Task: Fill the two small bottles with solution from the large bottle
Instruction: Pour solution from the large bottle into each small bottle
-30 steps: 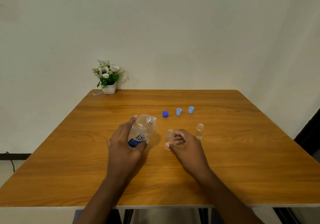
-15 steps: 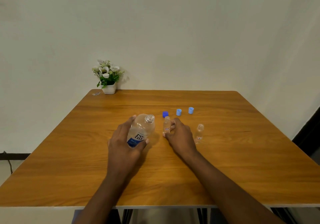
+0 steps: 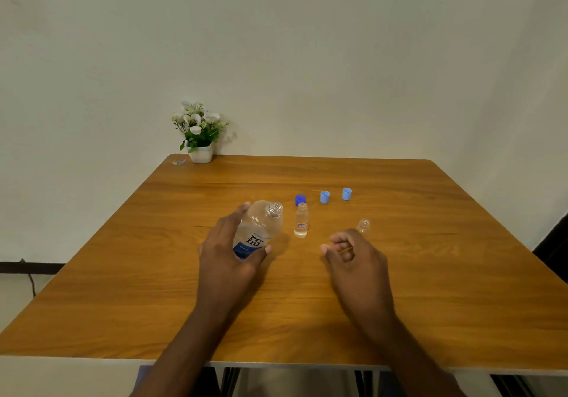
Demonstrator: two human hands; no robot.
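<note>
At middle of table (image 3: 445, 289), your left hand (image 3: 227, 255) clamped round large bottle (image 3: 259, 230), tilted; right hand (image 3: 353, 252) loosely curled, held nothing. Bottle looked light, thin-walled, squeezable: grip labelled waist gently. Counted two small: left small bottle (image 3: 301, 220) beside it, right small bottle (image 3: 364, 225) just beyond your right fingers; three caps: dark cap (image 3: 300, 200), two pale caps (image 3: 325, 197) (image 3: 346, 194)

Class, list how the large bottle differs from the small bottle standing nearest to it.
The large bottle is far bigger than the small bottle. The left hand grips the large bottle; the small bottle stands free. The large bottle leans; the small bottle is upright. Both are clear and uncapped.
</note>
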